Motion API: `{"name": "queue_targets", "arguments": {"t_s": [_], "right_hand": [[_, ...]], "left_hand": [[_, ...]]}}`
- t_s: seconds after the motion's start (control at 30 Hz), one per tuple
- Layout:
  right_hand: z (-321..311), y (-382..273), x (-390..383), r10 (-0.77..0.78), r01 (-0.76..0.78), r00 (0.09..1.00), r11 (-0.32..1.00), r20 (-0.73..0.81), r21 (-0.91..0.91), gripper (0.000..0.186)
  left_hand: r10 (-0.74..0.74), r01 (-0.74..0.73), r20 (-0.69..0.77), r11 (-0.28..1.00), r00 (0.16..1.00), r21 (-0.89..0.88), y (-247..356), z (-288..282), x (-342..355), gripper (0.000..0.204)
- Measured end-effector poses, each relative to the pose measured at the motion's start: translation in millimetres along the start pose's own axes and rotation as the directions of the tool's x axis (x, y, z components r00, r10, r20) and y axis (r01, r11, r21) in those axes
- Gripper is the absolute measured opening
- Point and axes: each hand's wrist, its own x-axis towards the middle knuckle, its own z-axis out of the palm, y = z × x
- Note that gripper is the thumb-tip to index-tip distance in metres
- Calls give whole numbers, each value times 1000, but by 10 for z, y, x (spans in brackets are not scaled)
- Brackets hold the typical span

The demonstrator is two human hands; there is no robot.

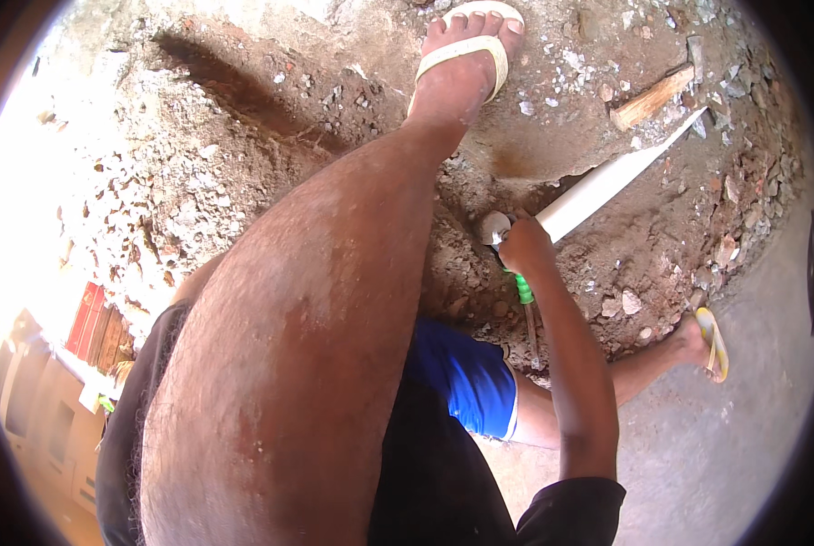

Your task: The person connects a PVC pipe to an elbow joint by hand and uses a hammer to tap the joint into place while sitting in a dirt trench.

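Note:
My right hand is closed at the near end of a long white pipe, which lies slanting in a dug trench. Beside its fingers shows a small round pale piece, perhaps a pipe end or fitting. Just below the fingers juts a ribbed green handle with a thin rusty shaft pointing back toward me. Whether the hand grips that tool or the pale piece is hidden. My left arm passes behind my raised left leg, and the left hand is out of sight.
Broken earth and rubble surround the trench. A hammer-like tool with a wooden handle lies beyond the pipe. My sandalled feet rest at the far side and on the smooth grey floor at right. A red object stands at left.

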Motion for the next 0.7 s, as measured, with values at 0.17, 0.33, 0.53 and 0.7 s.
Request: {"name": "queue_targets", "arguments": {"t_s": [0.17, 0.33, 0.53, 0.7], "right_hand": [[165, 101, -123, 76, -60, 989, 990, -124, 126, 29], [391, 249, -285, 10, 32, 968, 986, -251, 163, 31], [272, 610, -1014, 161, 189, 767, 869, -622, 458, 30], [-410, 353, -1009, -28, 59, 902, 996, -431, 59, 22]], "left_hand": [[28, -40, -120, 994, 992, -99, 67, 12, 43, 30], [-17, 16, 42, 999, 999, 31, 1, -31, 29, 41], [53, -61, -143, 997, 988, -51, 16, 98, 44, 33], [4, -5, -66, 1000, 998, -2, 56, 0, 69, 36]]}}
